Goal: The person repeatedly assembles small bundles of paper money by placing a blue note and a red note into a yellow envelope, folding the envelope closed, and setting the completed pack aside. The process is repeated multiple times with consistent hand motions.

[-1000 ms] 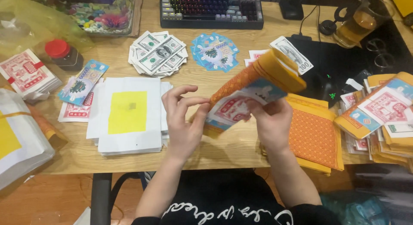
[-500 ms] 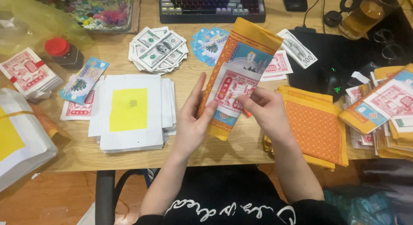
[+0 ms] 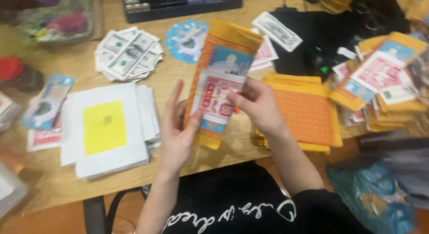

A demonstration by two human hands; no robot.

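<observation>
**Fingers steady an orange paper bundle above the desk**

The fingers (image 3: 178,104) of the left hand (image 3: 178,135) are held straight and close together, laid flat along the left edge of the orange paper bundle (image 3: 221,82), with the thumb pressing on its front face. The right hand (image 3: 257,106) pinches the bundle's right edge between thumb and forefinger, the other fingers curled behind. The bundle is held upright and slightly tilted over the wooden desk (image 3: 174,82), its lower end just above the desk's front edge.

To do this step well, it seems best to keep the flat left palm as a guide so the sheets stay squared, while the right pinch stays near the middle band, where the stack is less likely to fan out.

Left of the bundle lies the white paper stack with a yellow square (image 3: 107,126); beyond that, further back, the fanned banknote-style papers (image 3: 127,53). Right of the bundle sits the orange dotted stack (image 3: 304,111), and behind it the keyboard (image 3: 178,4).

Compared with half a second earlier, the bundle is in much the same upright pose, though the view has come closer; a second ago it was tipped over, nearly lying flat between the hands.
</observation>
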